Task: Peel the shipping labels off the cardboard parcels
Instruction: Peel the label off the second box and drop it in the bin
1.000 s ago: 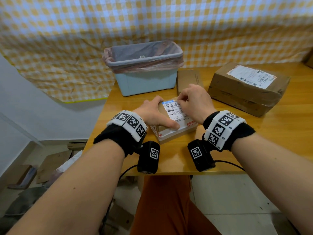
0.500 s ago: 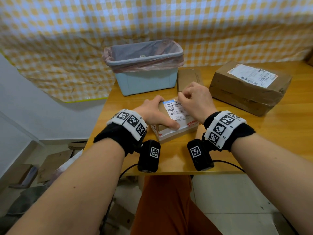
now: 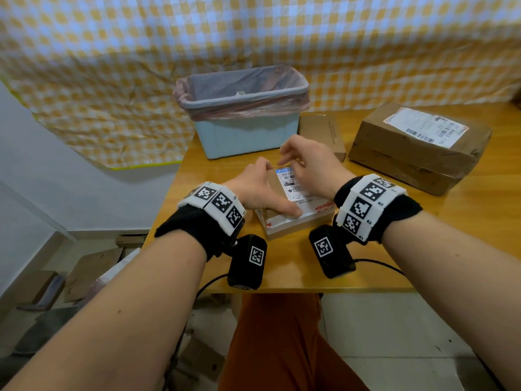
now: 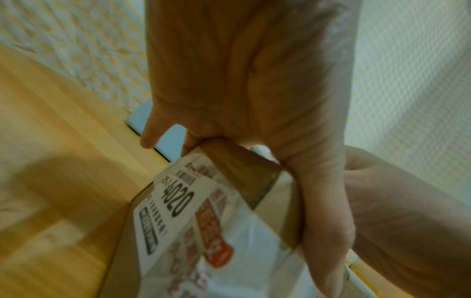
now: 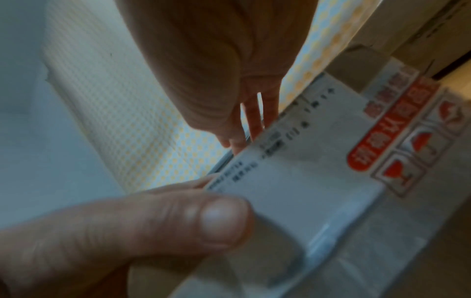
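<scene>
The left hand, just left of centre in the head view, grips the small parcel from its left side, thumb laid across the top near the front edge and fingers wrapped over the far corner, pinning it to the table. The right hand sits over the far end of the same parcel, at centre frame. Its fingers are loosely curled and spread above the label. The right wrist view is blurred, so whether a fingertip has caught the label's far edge I cannot tell; the thumb and fingers look apart, not pinched.

The label lies flat across the top of the small parcel, with no corner clearly lifted. By my reading, the peel on this parcel is only at the picking stage and nothing has come free.

Farther out, in the upper right of the head view, a large parcel carries its own white label, fully stuck down and untouched. Between it and the bin lies a flat cardboard piece, with no label on the face that shows. The lined bin at upper centre is probably where peeled labels go; what lies inside is hard to make out.

So two labels at least appear left to remove.
</scene>
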